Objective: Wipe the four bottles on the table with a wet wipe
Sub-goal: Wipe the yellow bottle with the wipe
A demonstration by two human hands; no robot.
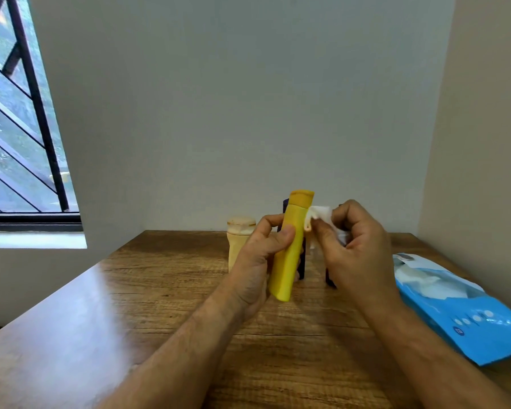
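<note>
- Window (18, 113) at far left, dark frame, slanted black bars across the glass; pale sill below it.
- Wooden table (160, 320) fills the lower part of the view, grain running across, glare patch on its left side; plain wall behind.
- Cream bottle (240, 243) stands upright on the table near the far edge, wide cap on top. Its right side is partly hidden by the left hand.
- Left hand (257, 261) grips the yellow bottle (291, 249): thumb curled across the near face, fingertips showing round the far side at upper left. Bottle is lifted clear of the table, tilted slightly with the cap end up and to the right; cap is a darker orange-yellow.
- Dark purple bottle (285, 206) stands just behind the yellow one; only a strip at the top and a strip low on the right show.
- Wet wipe (319, 216), white and bunched, touches the yellow bottle's right edge just under the cap.
- Right hand (357, 243) pinches the wipe, fingers curled round it, thumb pressing from below.
- Second dark bottle (331, 278) mostly hidden behind the right hand; only a low edge visible, colour hard to tell.
- Blue wipes packet (466, 314) lies flat on the table at right, flap open, white wipes showing in the opening.
</note>
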